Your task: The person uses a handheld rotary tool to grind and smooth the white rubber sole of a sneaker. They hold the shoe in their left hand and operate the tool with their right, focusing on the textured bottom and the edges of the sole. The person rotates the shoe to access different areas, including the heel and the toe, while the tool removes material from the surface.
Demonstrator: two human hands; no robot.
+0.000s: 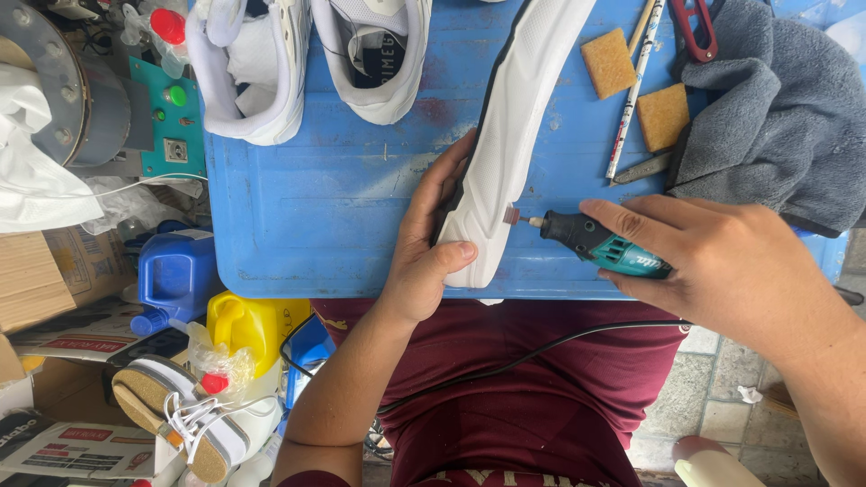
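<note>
Sole (512,126), white with a dark edge, lies lengthwise on the blue tray (316,216), one end nearest the person. The left hand (426,243) is closed around that near end, thumb across the white face and fingers along the dark edge. The sole looks light, and probably flexes under side pressure; gripping at the end, close to the contact point, appears to be the firmest hold. The right hand (722,266) is wrapped fully around a teal and black rotary tool (600,243), index finger extended along the body. Its small reddish tip (512,215) sits at the side edge of the sole; whether it actually touches cannot be confirmed from this angle. A black cord (523,361) trails from the tool across the maroon lap.

Farther up the tray stand two white shoes (307,63). To the right lie two tan sponge blocks (631,86), a thin stick (636,86), red-handled scissors (695,27) and a grey towel (776,99). Left of the tray are a blue jug (176,275) and a yellow jug (244,329).
</note>
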